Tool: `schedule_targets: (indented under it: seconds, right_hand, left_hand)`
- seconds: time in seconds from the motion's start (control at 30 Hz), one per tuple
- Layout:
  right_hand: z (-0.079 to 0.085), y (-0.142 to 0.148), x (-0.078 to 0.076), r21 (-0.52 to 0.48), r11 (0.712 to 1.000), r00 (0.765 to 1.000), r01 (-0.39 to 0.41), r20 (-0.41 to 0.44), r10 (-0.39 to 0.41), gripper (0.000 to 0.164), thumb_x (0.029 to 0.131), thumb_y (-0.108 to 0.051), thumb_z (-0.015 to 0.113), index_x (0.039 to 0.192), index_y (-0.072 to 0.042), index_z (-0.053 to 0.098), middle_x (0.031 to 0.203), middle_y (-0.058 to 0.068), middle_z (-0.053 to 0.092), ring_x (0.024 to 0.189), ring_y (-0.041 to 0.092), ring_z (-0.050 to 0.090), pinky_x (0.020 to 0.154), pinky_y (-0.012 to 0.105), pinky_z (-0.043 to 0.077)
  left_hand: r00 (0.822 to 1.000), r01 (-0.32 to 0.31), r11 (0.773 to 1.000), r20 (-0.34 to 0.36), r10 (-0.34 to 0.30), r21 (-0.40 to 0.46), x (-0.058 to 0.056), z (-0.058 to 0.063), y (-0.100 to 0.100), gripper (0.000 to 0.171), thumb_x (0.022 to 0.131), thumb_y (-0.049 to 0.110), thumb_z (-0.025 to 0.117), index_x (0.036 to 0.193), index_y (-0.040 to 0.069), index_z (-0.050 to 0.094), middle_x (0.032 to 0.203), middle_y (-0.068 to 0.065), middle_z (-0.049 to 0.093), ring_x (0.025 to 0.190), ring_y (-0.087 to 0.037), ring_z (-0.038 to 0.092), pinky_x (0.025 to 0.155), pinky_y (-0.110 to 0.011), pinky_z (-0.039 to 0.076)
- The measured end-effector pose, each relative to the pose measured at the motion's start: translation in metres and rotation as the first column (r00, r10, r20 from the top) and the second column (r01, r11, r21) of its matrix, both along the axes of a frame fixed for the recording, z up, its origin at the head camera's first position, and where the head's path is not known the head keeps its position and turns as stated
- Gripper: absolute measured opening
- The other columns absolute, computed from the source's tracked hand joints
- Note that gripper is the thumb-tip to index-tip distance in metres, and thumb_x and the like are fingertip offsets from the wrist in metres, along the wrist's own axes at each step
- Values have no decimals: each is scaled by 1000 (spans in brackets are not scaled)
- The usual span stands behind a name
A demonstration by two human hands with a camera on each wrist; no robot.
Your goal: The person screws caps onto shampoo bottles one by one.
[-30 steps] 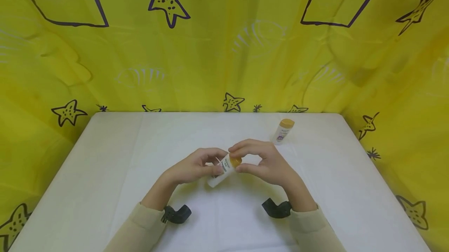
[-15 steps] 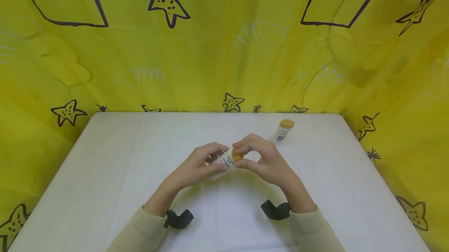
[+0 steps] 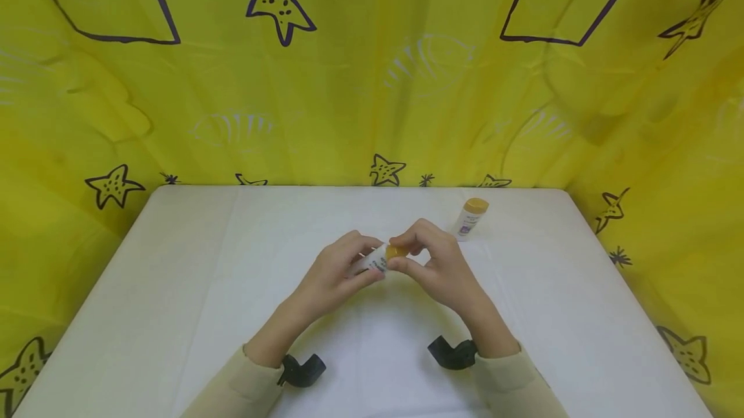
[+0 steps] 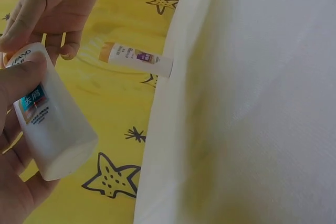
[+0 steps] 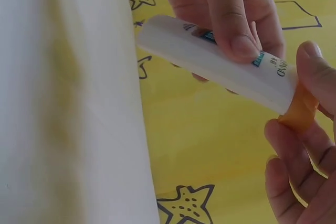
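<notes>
Above the middle of the table, my left hand (image 3: pixel 337 272) grips the body of a white shampoo bottle (image 5: pixel 210 59), thumb over its label. The bottle is tilted, its orange cap (image 5: pixel 302 109) pointing up and to the right. My right hand (image 3: pixel 436 263) pinches that cap between thumb and fingers. In the left wrist view the bottle's lower end (image 4: pixel 63 140) shows, and most of the cap is hidden behind the hands. The cap sits on the bottle in the right wrist view.
A second white bottle with an orange cap (image 3: pixel 472 218) stands upright on the white-covered table (image 3: pixel 174 263), behind and to the right of my right hand. A yellow curtain with starfish drawings (image 3: pixel 325 95) hangs around the table's back and sides.
Both hands have lifted the bottle slightly away from me, and it now lies nearer to level. My right fingers have closed in from around the cap to a tighter pinch on it.
</notes>
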State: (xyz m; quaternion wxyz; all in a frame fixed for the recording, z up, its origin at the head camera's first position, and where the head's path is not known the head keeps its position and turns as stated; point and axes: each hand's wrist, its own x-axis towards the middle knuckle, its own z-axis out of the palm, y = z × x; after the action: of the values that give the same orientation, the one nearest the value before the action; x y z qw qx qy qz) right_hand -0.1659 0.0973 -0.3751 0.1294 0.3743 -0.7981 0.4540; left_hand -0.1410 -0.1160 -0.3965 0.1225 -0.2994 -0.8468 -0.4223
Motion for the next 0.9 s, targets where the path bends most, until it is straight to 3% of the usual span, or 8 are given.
schedule_targets:
  seconds: [0.17,0.4,0.5,0.73,0.83,0.9]
  right_hand:
    - [-1,-2,2,-7,999,999,36,11,-36,27,73,-25,77,92,-17,60,89,-9,59,77,6,55,66,24,49]
    - [0,-5,4,-15,996,995,92,48,-91,28,73,-27,76,91,-16,59,85,-10,60,71,6,57,62,24,50]
    - [-1,-4,3,-11,995,993,95,70,-94,27,74,-29,76,92,-17,60,86,-10,62,71,5,58,63,25,51]
    - [-1,-2,1,-24,999,994,36,108,-34,29,79,-26,73,105,-16,65,96,-7,65,79,8,61,70,29,53]
    - [-1,-4,2,-29,999,993,43,107,-39,27,80,-27,72,104,-18,66,93,-9,65,76,7,61,67,27,52]
    - [-1,-5,3,-38,998,994,54,101,-50,26,79,-27,72,103,-17,67,91,-10,64,74,7,60,65,26,52]
  left_hand:
    - [998,-29,999,-64,28,-18,1,0,2,33,82,30,69,112,20,57,94,11,52,77,-5,45,63,-20,43]
    - [978,-87,995,-196,75,-56,2,1,4,33,82,29,70,111,17,58,92,9,53,76,-4,45,64,-19,43]
    - [982,-75,996,-175,66,-44,2,1,3,33,81,28,70,110,18,59,93,9,53,78,-5,46,65,-19,44]
    - [1000,-16,999,4,16,32,-1,-1,-2,33,82,31,69,111,23,57,97,11,54,86,-5,51,71,-24,47]
    - [1000,-25,999,1,25,28,-1,-2,-2,32,82,32,68,111,23,57,96,11,53,85,-5,50,70,-23,47]
    - [998,-50,999,-50,50,8,0,-2,-1,32,82,32,68,110,21,58,95,11,53,82,-5,48,67,-22,45]
